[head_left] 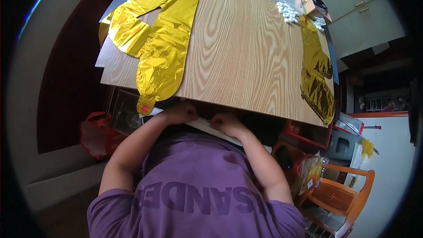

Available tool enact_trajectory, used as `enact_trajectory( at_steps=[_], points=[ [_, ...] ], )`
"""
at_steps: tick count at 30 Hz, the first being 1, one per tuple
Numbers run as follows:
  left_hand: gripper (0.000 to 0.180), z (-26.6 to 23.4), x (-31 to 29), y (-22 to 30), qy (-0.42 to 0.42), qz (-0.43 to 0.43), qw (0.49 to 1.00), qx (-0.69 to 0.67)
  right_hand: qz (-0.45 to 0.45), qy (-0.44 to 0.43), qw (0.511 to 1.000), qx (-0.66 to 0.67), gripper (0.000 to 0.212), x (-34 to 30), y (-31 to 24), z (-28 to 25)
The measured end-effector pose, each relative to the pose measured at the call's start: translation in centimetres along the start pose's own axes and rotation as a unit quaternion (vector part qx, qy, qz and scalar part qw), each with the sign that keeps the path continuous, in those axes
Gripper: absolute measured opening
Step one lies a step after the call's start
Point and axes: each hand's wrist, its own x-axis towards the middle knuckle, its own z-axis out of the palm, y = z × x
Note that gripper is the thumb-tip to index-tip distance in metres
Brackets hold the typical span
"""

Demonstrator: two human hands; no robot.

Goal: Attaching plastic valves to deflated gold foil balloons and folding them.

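1. Well, the long, flat white strip (205,126) sits just below the near edge of the pale wood-grain table (233,61).
2. The left hand (182,112) and right hand (226,123) seem to touch it, near each other, fingers bent in; I cannot tell if they pinch it.
3. It looks light and thin, maybe a bit stiff (I can't see what it's made of).
4. Its long edges seem best to hold, gently, so it won't crease.
5. The flat, shiny gold foil balloon (165,46) at the table's left looks light, slippery and easy to rip.
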Motion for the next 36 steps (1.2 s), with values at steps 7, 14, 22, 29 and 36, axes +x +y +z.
enact_trajectory(
  at_steps=[7,14,22,29,36],
  points=[
    [0.029,0.4,-0.9,0.7,0.111,-0.034,0.99,-0.078,-0.013,0.035,0.994,0.101,0.022,-0.3,0.1,0.2],
    [0.03,0.9,-0.6,0.9,0.199,0.0,0.978,-0.059,-0.032,0.126,0.988,0.082,0.016,0.5,-1.0,0.7],
    [0.018,-0.4,-5.7,7.6,0.163,0.274,0.946,0.051,-0.11,0.181,0.959,0.188,0.009,-5.1,-7.3,-0.5],
    [0.024,-4.0,-9.3,15.4,0.201,0.4,0.859,0.248,-0.219,0.049,0.821,0.525,0.035,-8.8,-12.8,-0.9],
    [0.007,-7.0,-11.4,17.2,0.12,0.256,0.959,-0.019,-0.301,0.217,0.919,0.133,0.016,-10.1,-13.3,-4.5]
  ],
)
